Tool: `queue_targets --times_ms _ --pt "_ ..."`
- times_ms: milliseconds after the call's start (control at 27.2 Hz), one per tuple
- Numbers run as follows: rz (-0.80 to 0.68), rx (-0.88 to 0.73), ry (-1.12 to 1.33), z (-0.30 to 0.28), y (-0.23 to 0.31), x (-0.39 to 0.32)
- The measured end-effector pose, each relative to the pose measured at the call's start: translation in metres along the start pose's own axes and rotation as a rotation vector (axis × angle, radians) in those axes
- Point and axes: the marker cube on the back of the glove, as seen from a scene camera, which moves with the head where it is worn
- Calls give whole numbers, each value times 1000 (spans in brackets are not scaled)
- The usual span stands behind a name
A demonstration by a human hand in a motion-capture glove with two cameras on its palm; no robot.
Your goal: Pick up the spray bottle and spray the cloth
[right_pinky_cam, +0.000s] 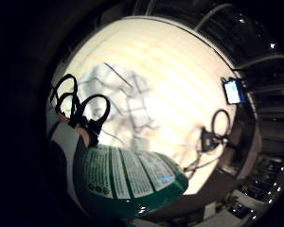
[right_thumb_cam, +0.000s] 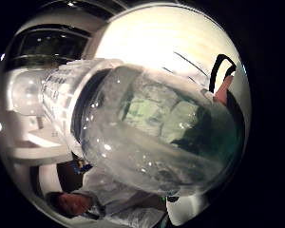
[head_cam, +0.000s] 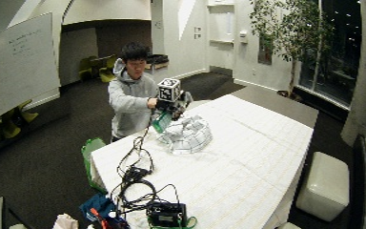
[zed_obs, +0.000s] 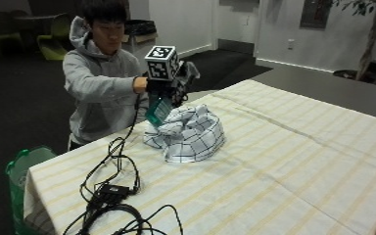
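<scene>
Lifted clear of the striped table (zed_obs: 292, 147) near its far edge: green spray bottle (zed_obs: 157, 110), gripped in the gloved right hand (zed_obs: 165, 87), fingers curled round it, above the checked cloth (zed_obs: 188, 133). Best aimed nozzle-down at the heap before squeezing. Cables (zed_obs: 109, 196) near the corner; dim office behind.

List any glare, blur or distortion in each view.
Little-finger palm view: tablecloth washed out by glare, cloth blurred. Thumb palm view: bottle fills the picture, bulged, with highlights. Outside view: evenly lit, hand slightly soft. Wide outside view: room lines bowed.
</scene>
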Motion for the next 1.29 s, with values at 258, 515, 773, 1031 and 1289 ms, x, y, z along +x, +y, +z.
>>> queue_targets --times_ms 258,515,773,1031,1289 --pt "-5 329 -600 -2 -38 -95" --pt "32 449 -807 61 -99 -154" --pt "103 477 -798 137 -152 -152" --pt "95 405 -777 174 -167 -137" --pt "-32 220 -745 160 -145 -131"
